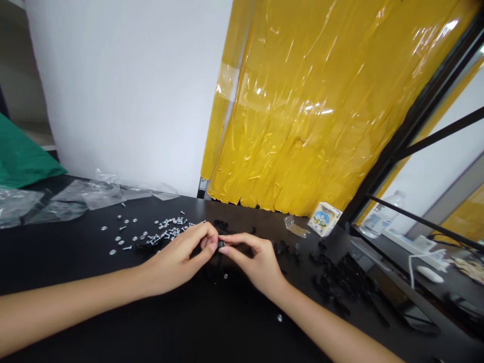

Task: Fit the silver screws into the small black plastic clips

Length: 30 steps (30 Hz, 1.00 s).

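Note:
Over the middle of the black table, my left hand [185, 259] and my right hand [257, 259] meet fingertip to fingertip. Between them is a small black plastic part [221, 244], pinched by thumb and forefinger on both sides. Its exact kind is too small to make out. Just beyond my left hand lies a heap of silver screws [170, 233], with clear round washers [135, 238] scattered to its left. One loose washer [226, 276] sits on the table below my hands, and another clear washer [280, 318] is nearer the front.
Black plastic parts [344, 282] are piled at the right, beside a dark phone-like slab [401, 297]. A small white box [324, 219] stands at the back right. Clear plastic bags [75, 199] lie at the back left. A yellow strip curtain [302, 111] hangs behind the table.

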Available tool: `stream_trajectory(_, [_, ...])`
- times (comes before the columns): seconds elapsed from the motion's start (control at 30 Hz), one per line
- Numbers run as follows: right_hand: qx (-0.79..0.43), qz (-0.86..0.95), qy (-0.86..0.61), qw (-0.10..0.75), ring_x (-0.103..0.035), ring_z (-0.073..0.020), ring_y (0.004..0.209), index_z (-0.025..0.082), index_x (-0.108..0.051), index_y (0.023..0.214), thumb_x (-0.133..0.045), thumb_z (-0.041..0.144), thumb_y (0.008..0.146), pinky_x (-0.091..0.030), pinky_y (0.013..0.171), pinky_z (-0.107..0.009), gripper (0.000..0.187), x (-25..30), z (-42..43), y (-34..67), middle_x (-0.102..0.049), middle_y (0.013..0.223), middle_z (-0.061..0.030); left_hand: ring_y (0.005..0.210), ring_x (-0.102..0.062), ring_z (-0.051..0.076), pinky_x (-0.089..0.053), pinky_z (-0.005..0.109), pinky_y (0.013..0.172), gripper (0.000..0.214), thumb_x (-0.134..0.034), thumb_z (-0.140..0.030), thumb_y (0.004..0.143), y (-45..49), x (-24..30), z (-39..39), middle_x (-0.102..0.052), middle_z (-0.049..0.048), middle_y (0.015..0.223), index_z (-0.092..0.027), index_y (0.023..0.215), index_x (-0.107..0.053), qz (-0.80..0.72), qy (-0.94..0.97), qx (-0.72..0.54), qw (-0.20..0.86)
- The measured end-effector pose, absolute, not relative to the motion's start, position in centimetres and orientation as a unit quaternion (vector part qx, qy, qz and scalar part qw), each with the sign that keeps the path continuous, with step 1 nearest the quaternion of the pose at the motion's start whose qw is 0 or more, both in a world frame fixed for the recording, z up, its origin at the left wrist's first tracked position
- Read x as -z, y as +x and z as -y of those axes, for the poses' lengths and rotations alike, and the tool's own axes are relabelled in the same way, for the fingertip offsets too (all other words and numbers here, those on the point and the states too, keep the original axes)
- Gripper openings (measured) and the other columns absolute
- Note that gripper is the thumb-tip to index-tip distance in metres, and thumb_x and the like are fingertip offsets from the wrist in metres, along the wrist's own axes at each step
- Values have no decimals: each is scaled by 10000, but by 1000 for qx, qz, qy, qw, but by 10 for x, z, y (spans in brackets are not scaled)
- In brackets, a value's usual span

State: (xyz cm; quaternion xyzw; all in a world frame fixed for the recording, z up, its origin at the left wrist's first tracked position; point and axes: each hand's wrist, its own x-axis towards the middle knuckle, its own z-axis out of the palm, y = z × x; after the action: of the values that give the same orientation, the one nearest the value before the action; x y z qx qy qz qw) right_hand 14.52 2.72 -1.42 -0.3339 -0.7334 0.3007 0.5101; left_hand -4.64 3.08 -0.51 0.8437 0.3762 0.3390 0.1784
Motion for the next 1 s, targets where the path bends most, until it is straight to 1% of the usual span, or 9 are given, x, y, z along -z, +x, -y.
stream_trajectory(0.1, [-293,734,-338,510,-681,-197,842,269,-724,923,-705,291,722,-522,827,-333,203,15,-27,146,-735,895,-14,678,-493,124,-423,240,631,260,-340,-365,925,-48,8,-37,-503,-21,718,-195,782,-475,-366,832,-352,223])
stream_trajectory(0.17, [-301,725,-345,515,-683,-198,835,263,-726,914,-709,298,715,-528,825,-335,203,15,-28,146,-737,887,-15,697,-510,126,-433,245,651,263,-344,-362,927,-49,9,-39,-527,-18,733,-194,789,-492,-361,824,-370,232])
stream_trajectory(0.23, [-320,710,-349,521,-687,-198,821,257,-728,898,-713,308,708,-537,815,-336,198,14,-29,146,-738,882,-15,705,-514,126,-437,246,654,235,-377,-359,919,-48,8,-37,-550,-11,753,-197,830,-522,-366,818,-392,208])
stream_trajectory(0.33, [-350,687,-351,531,-690,-194,802,253,-731,881,-711,304,709,-546,797,-331,181,15,-30,145,-740,881,-13,719,-517,129,-446,253,659,195,-470,-371,880,-46,7,-34,-574,3,795,-204,922,-560,-365,820,-418,142])
stream_trajectory(0.43, [-376,671,-349,535,-693,-194,774,249,-736,858,-721,299,696,-556,766,-330,169,16,-31,144,-743,857,-12,762,-533,135,-461,269,701,196,-520,-365,856,-46,6,-32,-591,18,846,-208,953,-584,-345,826,-431,110])
stream_trajectory(0.57, [-398,655,-347,540,-697,-197,750,246,-742,818,-742,299,670,-564,743,-327,158,16,-29,143,-746,830,-11,764,-548,130,-469,264,707,161,-521,-338,864,-48,5,-33,-606,16,849,-208,904,-608,-337,826,-436,123])
stream_trajectory(0.7, [-411,651,-344,537,-701,-202,723,240,-746,774,-768,299,631,-574,721,-328,156,15,-27,142,-747,797,-8,740,-562,127,-479,255,691,181,-521,-352,861,-48,3,-34,-616,13,814,-201,849,-621,-327,825,-437,149])
stream_trajectory(0.87, [-416,647,-347,537,-705,-211,725,232,-744,750,-783,312,603,-583,709,-332,171,15,-25,141,-747,785,-6,728,-562,125,-485,256,683,178,-525,-348,857,-47,5,-33,-613,13,798,-190,833,-604,-326,826,-431,159])
stream_trajectory(1.0, [-403,659,-354,526,-706,-216,728,240,-746,744,-780,319,609,-580,722,-336,160,16,-24,142,-747,783,-3,715,-552,121,-477,243,669,165,-508,-321,870,-48,6,-32,-604,13,786,-188,804,-579,-319,833,-427,151])
